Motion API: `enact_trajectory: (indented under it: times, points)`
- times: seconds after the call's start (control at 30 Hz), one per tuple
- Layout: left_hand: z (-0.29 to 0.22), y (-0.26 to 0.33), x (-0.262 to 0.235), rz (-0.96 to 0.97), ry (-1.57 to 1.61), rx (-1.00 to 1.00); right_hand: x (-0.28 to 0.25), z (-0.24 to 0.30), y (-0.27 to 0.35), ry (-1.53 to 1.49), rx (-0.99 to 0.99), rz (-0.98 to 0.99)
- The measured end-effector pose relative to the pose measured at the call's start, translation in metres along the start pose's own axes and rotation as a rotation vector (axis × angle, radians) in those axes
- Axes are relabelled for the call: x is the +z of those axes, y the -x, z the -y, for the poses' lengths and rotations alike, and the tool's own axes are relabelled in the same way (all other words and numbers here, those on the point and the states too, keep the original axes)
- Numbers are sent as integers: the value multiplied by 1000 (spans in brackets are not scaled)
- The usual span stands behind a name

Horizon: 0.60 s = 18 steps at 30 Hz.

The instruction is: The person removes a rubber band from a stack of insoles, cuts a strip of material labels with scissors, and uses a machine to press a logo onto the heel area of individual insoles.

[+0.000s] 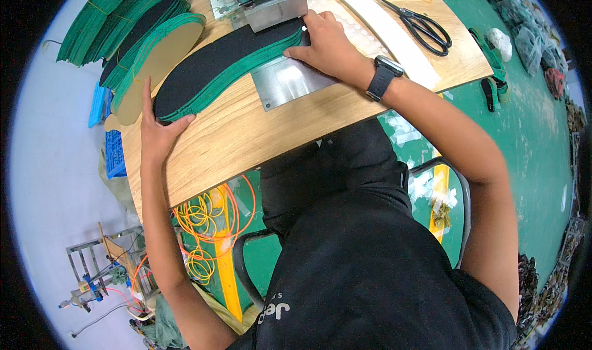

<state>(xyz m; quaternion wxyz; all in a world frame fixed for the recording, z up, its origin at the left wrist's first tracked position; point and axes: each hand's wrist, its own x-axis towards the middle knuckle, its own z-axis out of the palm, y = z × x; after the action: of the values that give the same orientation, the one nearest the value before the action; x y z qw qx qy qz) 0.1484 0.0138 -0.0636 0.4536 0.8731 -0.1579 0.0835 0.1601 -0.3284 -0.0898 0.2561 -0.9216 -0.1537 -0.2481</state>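
A stack of shoe insoles (216, 66), black on top with green edges, lies on the wooden table between my hands. My left hand (159, 128) holds its left end, thumb on the near side and a finger along the far side. Around the right end closes my right hand (330, 49), a dark watch on its wrist. The stack's far edge meets a metal block (277, 14) of a bench machine with a green top plate; whether it reaches under the block I cannot tell. A flat metal plate (290, 85) on the tabletop lies partly below my right hand.
More green and black insole stacks (117, 17) stand at the far left, near a tan insole-shaped piece (161, 54). Black-handled scissors (419, 26) lie at the right, beyond a curved white strip (388, 29). Orange and yellow hoses (206, 227) coil on the floor below the table (228, 150).
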Motion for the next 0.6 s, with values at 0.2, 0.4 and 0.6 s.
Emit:
enact_trajectory:
  times: [0.2,0.4,0.6]
  points:
    - [8,-3,-1,36,-10,0,0,3,2,-31,7,-41]
    - [5,-2,-1,17,-57,21,-7,7,5,-68,31,-19]
    - [17,22,-16,-53,185,-61,-26,-4,7,-121,121,-70]
